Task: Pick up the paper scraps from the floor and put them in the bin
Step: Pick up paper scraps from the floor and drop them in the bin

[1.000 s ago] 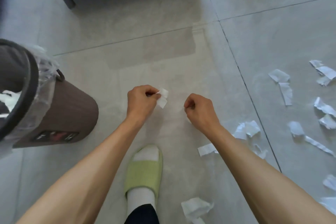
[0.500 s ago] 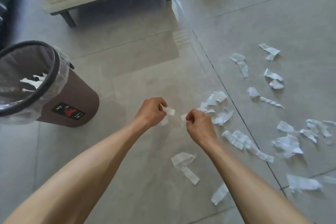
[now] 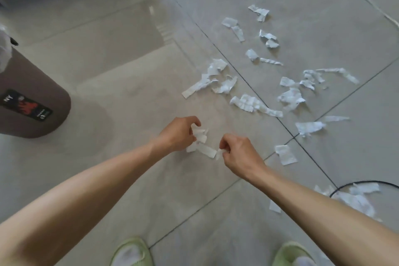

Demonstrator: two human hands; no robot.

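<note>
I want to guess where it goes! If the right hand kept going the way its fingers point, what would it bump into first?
Probably the paper strip it already touches, then the left hand just beyond. The right hand points left toward it, though depth is hard to judge.

The bin (image 3: 32,101) is cut off by the left edge: only its brown side and a label show, and its mouth is out of view, so its contents cannot be told. The label's small print is too blurred to read. The left hand (image 3: 177,134) curls over white scraps (image 3: 200,136), hiding how many it grips. The right hand (image 3: 239,153) covers all but the tip of a small scrap, possibly a single one. Both slippers (image 3: 131,252) are cropped by the bottom edge. The right forearm hides part of the scrap pile (image 3: 356,198) beside the black cable (image 3: 367,182), which runs off the right edge.
</note>
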